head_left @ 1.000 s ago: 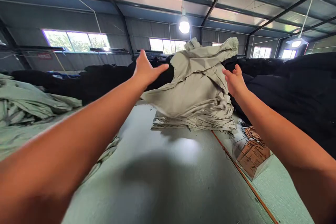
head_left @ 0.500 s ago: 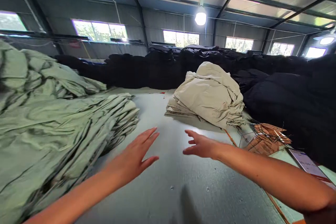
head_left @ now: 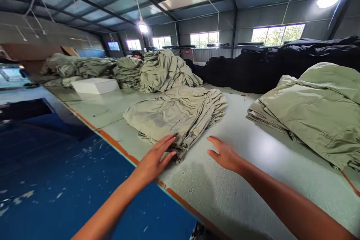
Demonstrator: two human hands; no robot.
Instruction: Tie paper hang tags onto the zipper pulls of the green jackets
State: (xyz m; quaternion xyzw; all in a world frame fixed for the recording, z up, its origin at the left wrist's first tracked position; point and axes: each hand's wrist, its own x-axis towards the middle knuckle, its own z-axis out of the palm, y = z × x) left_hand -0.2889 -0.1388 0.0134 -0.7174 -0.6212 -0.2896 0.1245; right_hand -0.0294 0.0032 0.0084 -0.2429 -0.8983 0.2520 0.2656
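Note:
My left hand (head_left: 154, 159) is open at the near corner of a flattened stack of grey-green garments (head_left: 174, 114); its fingertips overlap the stack's edge, and whether they touch the cloth I cannot tell. My right hand (head_left: 223, 153) hovers over the pale table (head_left: 233, 183), just right of that stack, fingers apart and holding nothing. Farther right lies a second pile of light green cloth (head_left: 317, 105), folded and rounded on top.
Behind the near stack rises a crumpled green heap (head_left: 167, 69). A white block (head_left: 95, 86) sits on the table at left. Dark cloth (head_left: 239, 69) lines the back. The table's orange-edged side (head_left: 112, 141) borders a blue floor (head_left: 92, 180). Part of a person (head_left: 137, 55) shows far behind.
The view has swung left, bringing the table edge, blue floor and white block into sight. My left hand is now at the near corner of the green stack. Both hands remain open.

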